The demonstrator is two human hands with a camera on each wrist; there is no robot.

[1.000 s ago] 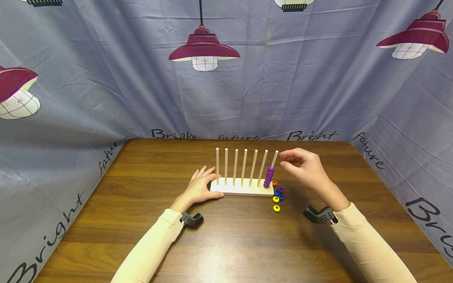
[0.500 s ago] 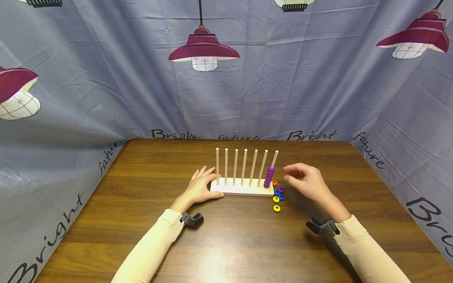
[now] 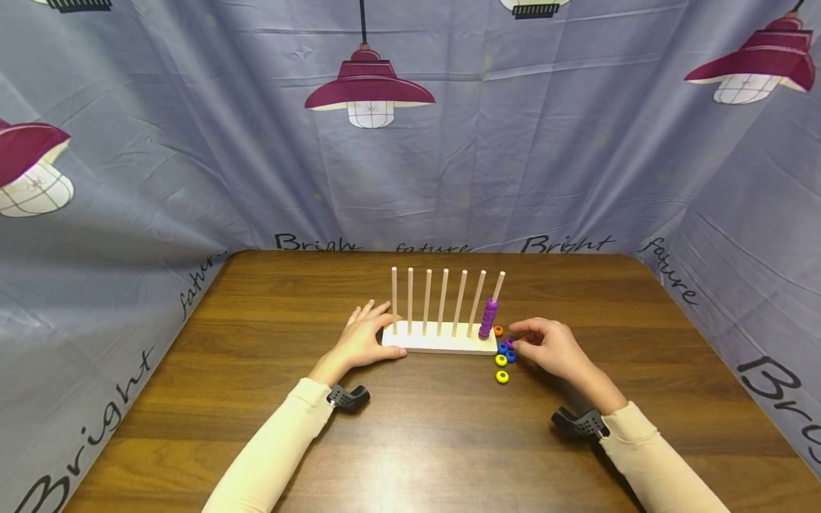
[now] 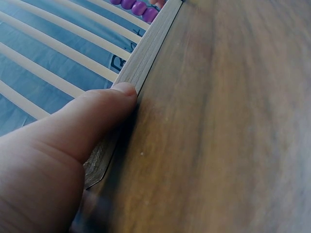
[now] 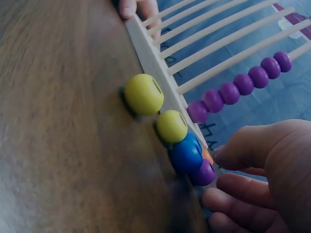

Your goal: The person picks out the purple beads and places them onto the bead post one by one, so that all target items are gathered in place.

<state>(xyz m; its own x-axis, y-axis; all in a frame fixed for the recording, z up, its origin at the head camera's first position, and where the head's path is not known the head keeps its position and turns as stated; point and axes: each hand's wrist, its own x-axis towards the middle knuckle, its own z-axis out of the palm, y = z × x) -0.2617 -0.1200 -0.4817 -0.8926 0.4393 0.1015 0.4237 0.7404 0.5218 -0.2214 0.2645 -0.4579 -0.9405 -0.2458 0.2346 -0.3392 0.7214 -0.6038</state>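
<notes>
A pale wooden peg rack [image 3: 449, 343] stands on the table with a row of upright pegs. My left hand [image 3: 361, 340] holds its left end, thumb [image 4: 104, 109] along the front edge and fingers behind. Purple beads [image 5: 229, 93] are stacked on the rightmost peg; the other pegs are bare. My right hand [image 3: 553, 349] is low beside the loose beads, thumb and fingers apart around a loose purple bead [image 5: 203, 173]; no grip on it shows. Blue beads [image 5: 186, 154], an orange bead [image 3: 498, 331] and two yellow beads [image 5: 144, 94] lie near the rack's right end.
The brown wooden table [image 3: 410, 434] carries everything. A grey-blue curtain [image 3: 410, 185] with printed lamps and lettering encloses its back and sides. Each wrist wears a black camera mount, such as the right mount [image 3: 579, 423].
My right hand has come down from beside the top of the rightmost peg to the loose beads on the table. My left hand and the rack have stayed put.
</notes>
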